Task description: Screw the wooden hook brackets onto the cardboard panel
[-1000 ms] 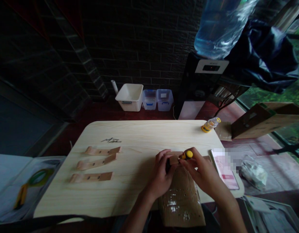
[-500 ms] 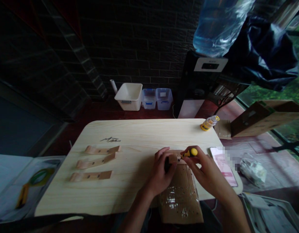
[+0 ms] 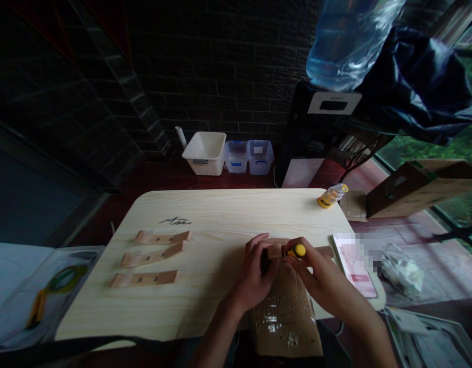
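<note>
My right hand (image 3: pixel 310 268) is closed around a screwdriver with a yellow and black handle (image 3: pixel 299 250). The tool points left, and its tip is hidden by my fingers. My left hand (image 3: pixel 254 271) grips a small wooden piece (image 3: pixel 274 251), with thumb in front and fingers behind. Something dark shows between that thumb and the fingers. Both hands are over the far end of a taped cardboard box (image 3: pixel 287 312) dotted with small holes. Three wooden pieces (image 3: pixel 155 277) with dark spots along them lie in a column at the table's left.
Several thin dark pieces (image 3: pixel 176 221) lie loose on the pale wooden table (image 3: pixel 220 204). A clear bottle with yellow ends (image 3: pixel 332 196) sits at the far right corner. A phone (image 3: pixel 354 271) rests along the right edge. Bins (image 3: pixel 205 153) and a water dispenser (image 3: pixel 308 133) stand beyond.
My right hand and the screwdriver have shifted slightly left and down, closer to the wooden piece. A flat brown strip now shows behind the right hand. My left hand stays in place.
</note>
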A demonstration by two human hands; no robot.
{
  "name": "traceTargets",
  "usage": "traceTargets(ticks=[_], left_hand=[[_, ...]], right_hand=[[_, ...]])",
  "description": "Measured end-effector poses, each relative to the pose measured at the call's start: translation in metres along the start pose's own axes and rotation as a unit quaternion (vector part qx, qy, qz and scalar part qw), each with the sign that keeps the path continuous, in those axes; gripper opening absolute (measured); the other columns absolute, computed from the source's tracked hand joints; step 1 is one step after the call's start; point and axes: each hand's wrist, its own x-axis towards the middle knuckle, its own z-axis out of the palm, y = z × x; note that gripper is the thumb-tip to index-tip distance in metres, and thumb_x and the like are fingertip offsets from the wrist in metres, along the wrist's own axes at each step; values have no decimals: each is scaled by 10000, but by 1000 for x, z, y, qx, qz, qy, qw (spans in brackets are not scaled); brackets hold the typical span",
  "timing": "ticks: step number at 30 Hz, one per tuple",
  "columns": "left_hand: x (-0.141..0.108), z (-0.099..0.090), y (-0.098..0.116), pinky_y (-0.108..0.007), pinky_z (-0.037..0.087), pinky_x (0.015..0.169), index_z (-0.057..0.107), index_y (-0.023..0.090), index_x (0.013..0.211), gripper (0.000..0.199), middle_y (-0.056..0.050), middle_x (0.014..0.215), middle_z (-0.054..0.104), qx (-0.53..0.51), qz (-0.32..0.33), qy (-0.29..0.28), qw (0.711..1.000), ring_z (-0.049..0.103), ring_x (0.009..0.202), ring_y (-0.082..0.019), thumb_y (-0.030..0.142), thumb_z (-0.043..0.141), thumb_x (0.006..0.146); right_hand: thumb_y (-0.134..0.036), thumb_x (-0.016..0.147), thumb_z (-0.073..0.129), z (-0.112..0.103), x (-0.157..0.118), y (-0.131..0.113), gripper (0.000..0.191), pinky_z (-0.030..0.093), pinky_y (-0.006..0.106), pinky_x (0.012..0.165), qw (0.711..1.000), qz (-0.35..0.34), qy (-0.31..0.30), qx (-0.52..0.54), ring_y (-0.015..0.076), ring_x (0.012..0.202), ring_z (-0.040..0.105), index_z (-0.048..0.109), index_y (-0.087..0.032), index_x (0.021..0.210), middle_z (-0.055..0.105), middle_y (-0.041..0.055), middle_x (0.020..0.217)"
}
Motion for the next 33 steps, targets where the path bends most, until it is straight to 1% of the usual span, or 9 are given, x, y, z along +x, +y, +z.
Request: traceTargets(ticks=[4,6,12,17,21,25,28,30,33], left_hand=[[0,1,-2,-495,387,1167,535,268,1200,237,-81,1460,455,-5,-6,-1,1000,423,1391,-253,295,577,969],[-1,1,-3,-501,385,1168,530,268,1205,241,-83,1463,452,-6,-5,0,1000,422,1391,-253,297,576,970],[-1,1,-4,-512,392,1160,536,268,1218,251,-89,1460,453,-8,-4,4,1000,421,1391,-263,315,572,974],[-1,-1,-3,-510,389,1164,545,276,1202,236,-77,1464,450,-3,-2,-2,1000,415,1395,-260,308,575,971],[-1,-3,-1,-512,370,1170,533,276,1215,243,-78,1474,437,-2,-4,-10,1000,394,1407,-257,302,562,976],[-1,-2,-2,-496,357,1180,532,278,1216,248,-70,1474,441,-2,-9,-11,1000,397,1406,-249,302,574,972],[-1,0,-4,-497,355,1180,527,278,1217,250,-69,1472,444,-6,-7,-2,1000,401,1404,-247,296,573,972],[-1,1,-6,-495,354,1180,525,277,1217,251,-69,1472,442,-8,-6,2,1000,398,1406,-246,297,575,972],[-1,2,-6,-491,360,1176,530,273,1208,246,-69,1474,438,-4,-8,-4,1000,397,1403,-245,302,580,969]], right_hand=[[-397,1000,498,1,4,-2,136,490,272,665,999,13,18,-29,190,760,674,522,-263,1011,696,7,869],[-409,989,520,2,6,-2,146,479,268,633,999,21,26,-40,189,716,671,528,-263,979,691,-7,818],[-447,968,545,6,8,1,187,505,266,593,999,32,39,3,200,728,697,548,-260,972,717,18,873],[-448,971,536,8,5,0,206,493,249,550,998,18,65,-20,183,682,677,580,-256,1033,717,23,878],[-454,977,534,4,2,-1,232,530,256,598,997,11,72,-10,180,726,686,582,-252,1083,719,33,923],[-473,973,539,-2,0,4,271,557,258,604,995,23,91,33,187,803,705,574,-245,1115,721,70,1053],[-462,974,546,-5,-1,7,266,571,268,644,995,20,83,51,198,867,713,575,-241,1119,719,77,1082],[-449,973,554,-6,-2,8,260,576,280,685,996,17,76,46,200,891,715,581,-243,1131,721,71,1081],[-458,959,579,-10,-4,9,268,574,292,704,997,14,80,13,205,901,710,612,-247,1121,715,67,1091]])
